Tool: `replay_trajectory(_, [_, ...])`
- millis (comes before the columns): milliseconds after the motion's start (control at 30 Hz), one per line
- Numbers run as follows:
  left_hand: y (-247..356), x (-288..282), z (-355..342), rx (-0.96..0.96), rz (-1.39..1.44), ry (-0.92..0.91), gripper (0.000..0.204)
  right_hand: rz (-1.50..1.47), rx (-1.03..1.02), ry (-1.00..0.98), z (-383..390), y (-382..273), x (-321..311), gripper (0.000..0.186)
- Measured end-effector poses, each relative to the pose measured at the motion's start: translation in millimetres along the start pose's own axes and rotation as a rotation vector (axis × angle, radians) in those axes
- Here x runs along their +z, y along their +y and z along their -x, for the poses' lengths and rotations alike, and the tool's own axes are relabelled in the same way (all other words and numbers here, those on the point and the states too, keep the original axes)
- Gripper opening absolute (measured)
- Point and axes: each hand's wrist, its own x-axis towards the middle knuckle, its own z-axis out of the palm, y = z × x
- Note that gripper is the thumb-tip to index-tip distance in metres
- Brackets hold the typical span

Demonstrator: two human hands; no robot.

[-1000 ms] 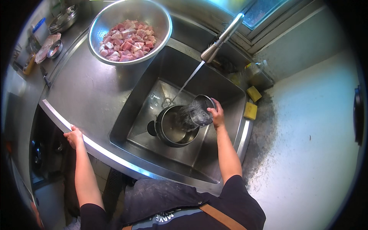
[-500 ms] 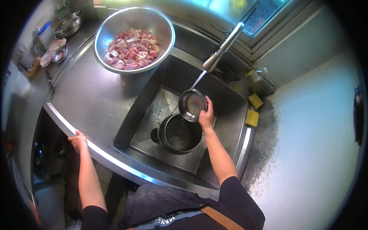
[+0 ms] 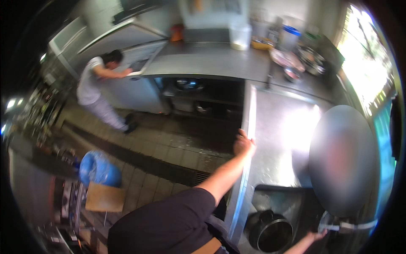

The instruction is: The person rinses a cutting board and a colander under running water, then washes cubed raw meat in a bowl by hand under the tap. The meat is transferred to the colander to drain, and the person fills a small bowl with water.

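Note:
My left hand (image 3: 244,144) is at the raised front edge of the steel sink counter (image 3: 270,127), its fingers curled over that edge. Low on the right, my right hand (image 3: 317,235) grips a small metal bowl (image 3: 326,221), blurred and partly hidden behind the colander, close to the tap (image 3: 355,226). In the sink (image 3: 292,199) stands a dark pot (image 3: 270,233), just left of my right forearm. A large metal colander (image 3: 315,156) sits on the counter's right side, smeared by motion, with pinkish contents that were diced meat in the earlier frame.
A person (image 3: 95,84) in grey bends over an open chest (image 3: 139,91) at the far left. A blue bin (image 3: 99,167) and a brown board (image 3: 105,197) are at lower left. A steel worktop (image 3: 203,59) runs across the back, holding a blue-lidded container (image 3: 289,39).
The view has swung left, bringing the floor, back worktop and another person into sight. My left hand stays at the counter edge; my right stays with the bowl by the tap.

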Motion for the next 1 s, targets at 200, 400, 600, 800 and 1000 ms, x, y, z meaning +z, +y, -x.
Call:
replay_trajectory(200, [-15, 11, -5, -0.01, 0.099, 0.029, 0.069, 0.017, -0.134, 0.081, -8, 9, 13, 0.055])
replay_trajectory(400, [-15, 7, 1, 0.006, 0.084, 0.11, 0.068, 0.192, -0.171, 0.087, 4, 38, 35, 0.051])
replay_trajectory(600, [-19, 7, -2, 0.007, 0.108, 0.037, 0.071, 0.261, -0.179, 0.099, 12, 46, 38, 0.047])
replay_trajectory(800, [3, -22, 1, -0.071, 0.161, -0.093, 0.086, 0.171, -0.214, 0.139, 20, 20, 8, 0.043])
replay_trajectory(1000, [20, -26, 3, -0.137, 0.089, -0.203, 0.083, -0.085, -0.22, -0.208, 55, -4, 59, 0.052])
